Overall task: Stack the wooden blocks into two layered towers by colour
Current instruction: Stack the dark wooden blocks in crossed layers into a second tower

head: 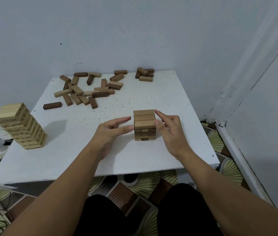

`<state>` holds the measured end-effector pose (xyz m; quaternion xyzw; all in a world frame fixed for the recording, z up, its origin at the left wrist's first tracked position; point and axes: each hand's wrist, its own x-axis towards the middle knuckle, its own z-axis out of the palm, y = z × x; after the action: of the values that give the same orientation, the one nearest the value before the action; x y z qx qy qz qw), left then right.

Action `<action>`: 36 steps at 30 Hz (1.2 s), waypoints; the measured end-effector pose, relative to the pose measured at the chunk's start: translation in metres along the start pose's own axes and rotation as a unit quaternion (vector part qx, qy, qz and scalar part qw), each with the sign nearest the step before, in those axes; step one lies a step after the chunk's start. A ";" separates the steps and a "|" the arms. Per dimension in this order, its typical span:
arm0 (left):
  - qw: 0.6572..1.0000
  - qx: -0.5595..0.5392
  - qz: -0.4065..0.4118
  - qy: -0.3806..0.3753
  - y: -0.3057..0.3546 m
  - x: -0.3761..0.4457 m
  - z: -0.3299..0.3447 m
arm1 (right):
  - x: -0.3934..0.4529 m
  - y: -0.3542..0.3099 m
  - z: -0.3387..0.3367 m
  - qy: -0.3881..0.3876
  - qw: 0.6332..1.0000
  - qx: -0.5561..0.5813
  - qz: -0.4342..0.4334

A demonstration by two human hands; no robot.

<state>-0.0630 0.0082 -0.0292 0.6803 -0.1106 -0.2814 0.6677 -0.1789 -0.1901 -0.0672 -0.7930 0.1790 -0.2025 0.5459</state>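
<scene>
Between the two open, empty hands, left hand [113,129] and right hand [170,129], the brown tower [144,125] stands on the tabletop [76,150]; its light, rigid, easily toppled blocks probably want gentle side pinches.

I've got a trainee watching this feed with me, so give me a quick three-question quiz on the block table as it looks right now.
1. True or false: the pale tower at the table's left edge stands taller than the brown tower.
2. Multiple choice: the loose blocks lie mostly (a) at the near edge, (b) along the far side by the wall, (c) on the floor.
3. Short answer: what are the left hand and right hand doing?

Key
1. True.
2. b.
3. They flank the brown tower's top layer with straight fingers, one on each side; neither hand holds a block.
</scene>
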 end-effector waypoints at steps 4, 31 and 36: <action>1.000 -0.004 -0.005 -0.006 0.002 -0.002 -0.001 | -0.001 -0.001 0.000 0.000 1.000 0.001 0.007; 0.998 0.016 0.013 0.057 0.006 0.028 -0.008 | 0.019 -0.012 -0.014 0.070 0.988 0.095 0.098; 0.972 0.172 0.097 0.131 0.024 0.081 -0.005 | 0.072 -0.018 -0.029 0.018 0.994 -0.065 0.082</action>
<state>0.0110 -0.0326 -0.0251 0.8015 -0.1348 -0.1004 0.5738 -0.1317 -0.2436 -0.0319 -0.8056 0.2657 -0.1597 0.5049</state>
